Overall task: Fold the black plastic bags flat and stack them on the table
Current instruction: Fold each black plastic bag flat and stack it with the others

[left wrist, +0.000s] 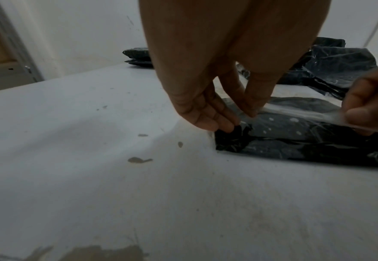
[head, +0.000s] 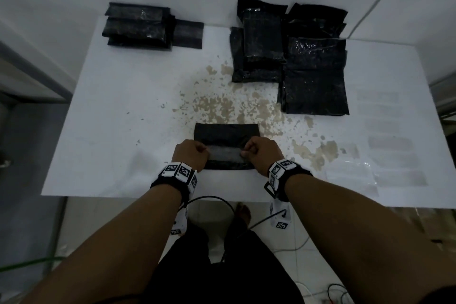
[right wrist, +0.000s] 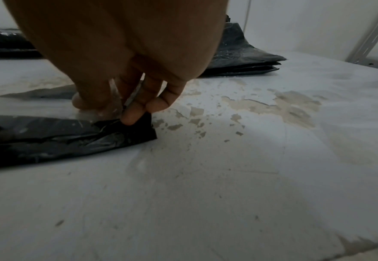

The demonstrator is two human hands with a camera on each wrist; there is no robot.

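A folded black plastic bag (head: 227, 133) (left wrist: 295, 136) (right wrist: 49, 134) lies flat near the table's front edge. Across its near half stretches a translucent clear plastic film (head: 223, 155) (left wrist: 299, 113). My left hand (head: 191, 154) (left wrist: 228, 113) pinches the film's left end, and its lower fingers touch the bag's left corner. My right hand (head: 261, 153) (left wrist: 366, 109) (right wrist: 125, 107) pinches the right end, fingertips on the bag's right corner. A stack of folded bags (head: 138, 24) (left wrist: 136, 56) sits at the back left. A looser pile of black bags (head: 313, 76) (right wrist: 239, 58) lies at the back right.
The white table (head: 123, 106) has peeled brown patches (head: 222, 103) in the middle. Clear plastic sleeves (head: 389, 150) lie along its right side. Cables run over the floor below the front edge. A metal rack post (right wrist: 371, 33) stands at the far right.
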